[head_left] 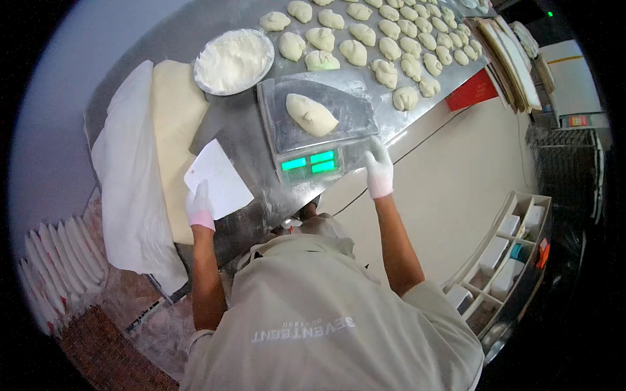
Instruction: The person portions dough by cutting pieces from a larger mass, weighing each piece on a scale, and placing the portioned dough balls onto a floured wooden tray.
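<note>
My gloved left hand [199,205] is closed on a white flat scraper [222,181], beside a large dough slab [171,130] partly covered by a white cloth [130,189]. A single dough piece [309,114] lies on the pan of a digital scale [274,98] with a lit green display. My gloved right hand [379,169] is at the scale's lower right edge, fingers extended and slightly bent, holding nothing that I can see.
A flour bowl [231,60] sits on the steel table [124,88], with several rows of dough pieces [388,49] behind the scale. At right are stacked boards [505,65], a red box [469,91] and a compartment rack [495,260]. White sacks [62,267] lie lower left.
</note>
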The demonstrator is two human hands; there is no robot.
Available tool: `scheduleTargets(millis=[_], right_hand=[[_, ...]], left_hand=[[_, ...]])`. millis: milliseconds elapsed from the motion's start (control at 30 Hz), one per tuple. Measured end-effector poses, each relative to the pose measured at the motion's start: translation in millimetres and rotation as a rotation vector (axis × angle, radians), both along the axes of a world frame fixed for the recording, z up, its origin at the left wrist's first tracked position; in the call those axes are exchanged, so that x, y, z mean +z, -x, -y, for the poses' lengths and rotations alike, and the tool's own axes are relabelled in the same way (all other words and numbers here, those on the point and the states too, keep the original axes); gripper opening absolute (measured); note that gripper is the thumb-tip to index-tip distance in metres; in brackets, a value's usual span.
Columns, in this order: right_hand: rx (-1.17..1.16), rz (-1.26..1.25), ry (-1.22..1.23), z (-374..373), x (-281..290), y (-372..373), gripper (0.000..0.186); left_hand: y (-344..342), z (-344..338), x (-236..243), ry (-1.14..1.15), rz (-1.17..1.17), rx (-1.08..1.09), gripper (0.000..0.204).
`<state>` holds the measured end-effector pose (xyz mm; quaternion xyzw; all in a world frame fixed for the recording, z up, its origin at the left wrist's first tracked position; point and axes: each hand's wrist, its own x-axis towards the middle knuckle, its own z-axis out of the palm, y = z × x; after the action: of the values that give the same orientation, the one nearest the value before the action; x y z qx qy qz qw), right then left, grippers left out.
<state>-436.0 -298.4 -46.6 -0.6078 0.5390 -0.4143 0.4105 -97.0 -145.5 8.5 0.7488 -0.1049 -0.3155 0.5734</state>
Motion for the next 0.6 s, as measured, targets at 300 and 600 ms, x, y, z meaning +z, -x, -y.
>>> scheduleTargets(millis=[300, 600], right_hand=[[0.046, 0.267, -0.303, -43, -49, 3, 0.040], [0.087, 0.235, -0.251, -9, 10, -10, 0.038]], left_hand=[[7, 35, -2, -0.187, 0.511, -0.660, 0.032], [84, 116, 28, -0.220, 0.475, -0.892, 0.035]])
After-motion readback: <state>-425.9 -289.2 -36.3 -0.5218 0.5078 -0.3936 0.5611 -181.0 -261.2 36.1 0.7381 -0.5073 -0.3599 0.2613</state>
